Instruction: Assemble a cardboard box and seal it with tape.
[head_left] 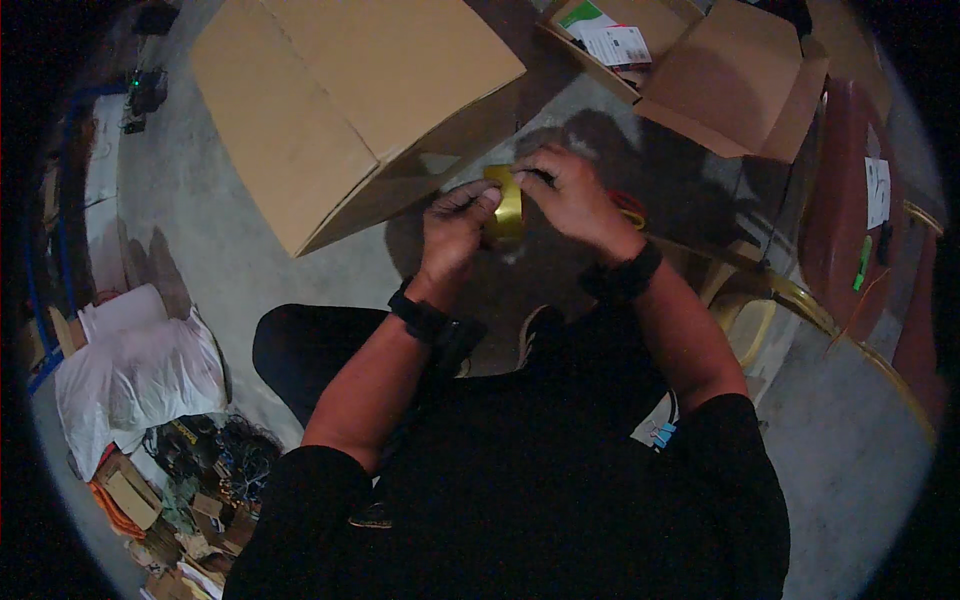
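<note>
Between my hands is a shiny yellow roll of packing tape (507,210), seen on its broad outer face. My left hand (460,218) is closed on its left side, thumb and fingers pressed against it. At the upper right edge of the roll, my right hand (572,195) pinches with thumb and forefinger; whether a loose end of tape lies between them is too small to see. Just beyond my hands stands a large closed cardboard box (350,90), its near side in shadow.
An open cardboard box (730,75) with labelled packets (612,45) lies at the far right. Further right, a reddish-brown surface (845,190) bears a green cutter (863,262). A white sack (145,365) and scrap cardboard (130,495) lie on the left.
</note>
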